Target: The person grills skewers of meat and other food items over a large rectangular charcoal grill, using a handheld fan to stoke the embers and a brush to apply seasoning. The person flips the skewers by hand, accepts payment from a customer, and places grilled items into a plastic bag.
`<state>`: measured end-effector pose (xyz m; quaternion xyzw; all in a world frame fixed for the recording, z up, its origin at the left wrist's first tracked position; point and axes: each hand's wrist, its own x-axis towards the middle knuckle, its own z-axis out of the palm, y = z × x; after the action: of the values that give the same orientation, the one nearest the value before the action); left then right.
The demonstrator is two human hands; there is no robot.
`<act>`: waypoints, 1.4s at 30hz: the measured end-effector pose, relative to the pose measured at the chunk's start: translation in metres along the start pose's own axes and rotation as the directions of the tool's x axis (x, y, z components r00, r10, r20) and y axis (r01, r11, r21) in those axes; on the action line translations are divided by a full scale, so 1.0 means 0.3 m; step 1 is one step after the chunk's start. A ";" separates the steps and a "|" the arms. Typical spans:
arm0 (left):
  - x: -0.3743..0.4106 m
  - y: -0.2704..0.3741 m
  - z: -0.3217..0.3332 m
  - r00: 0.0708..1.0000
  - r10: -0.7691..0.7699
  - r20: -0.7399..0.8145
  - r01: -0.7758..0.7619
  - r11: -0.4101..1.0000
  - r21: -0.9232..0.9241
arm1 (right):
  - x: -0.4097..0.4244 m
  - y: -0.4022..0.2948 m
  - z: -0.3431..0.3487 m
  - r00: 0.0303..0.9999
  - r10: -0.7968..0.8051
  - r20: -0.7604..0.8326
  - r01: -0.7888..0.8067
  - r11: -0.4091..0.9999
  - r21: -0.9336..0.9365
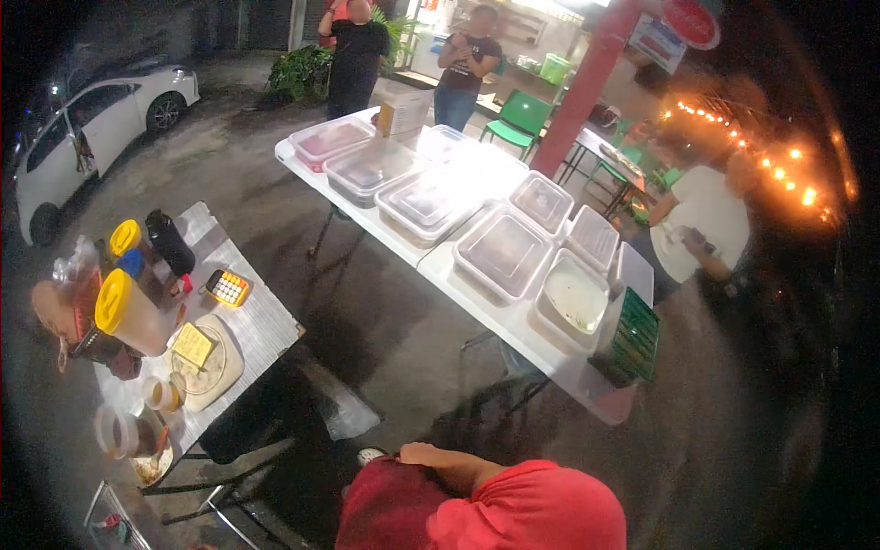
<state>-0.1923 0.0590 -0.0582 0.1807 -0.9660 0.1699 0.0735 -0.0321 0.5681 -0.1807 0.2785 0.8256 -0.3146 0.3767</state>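
My right hand (418,454) rests at the knee of my maroon shorts (385,505); its fingers are too indistinct to make out. My left hand is out of view. On the small table (265,323) at the left are a yellow and black calculator (228,287), a yellow sticky-note pad (192,344) on a round clear lid, a tall container with a yellow lid (130,313), a black bottle (170,242) and small plastic tubs (117,434). Lidded clear plastic food boxes (504,253) stand on the long white table (440,271) before me.
A green basket (629,337) and an open tub with a whitish inside (574,295) stand at the white table's near right end. Two people stand beyond it; another is at the right. A red post (584,89) rises behind it. A white car (103,130) is at the left.
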 end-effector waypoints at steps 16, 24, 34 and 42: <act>0.006 0.052 0.011 0.999 -0.045 -0.004 0.044 0.990 -0.137 | 0.175 0.184 -0.103 0.993 -0.094 0.074 0.098 0.994 -0.046; 0.038 0.118 0.039 0.966 -0.229 -0.124 0.205 0.963 -0.176 | 0.190 0.173 -0.130 0.990 -0.097 0.105 0.108 0.989 -0.103; -0.008 0.080 0.033 0.919 -0.370 -0.135 0.292 0.870 -0.397 | 0.370 -0.090 -0.163 0.938 -0.278 0.205 0.337 0.870 -0.360; 0.050 0.111 -0.079 0.922 -0.376 -0.094 0.246 0.754 -0.608 | 0.501 -0.655 -0.213 0.885 -0.429 0.183 0.447 0.667 -0.596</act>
<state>-0.2166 0.0918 -0.0431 0.2891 -0.9133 -0.1326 0.2545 -0.2818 0.5211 -0.2066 -0.0724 0.9191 -0.1087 0.3717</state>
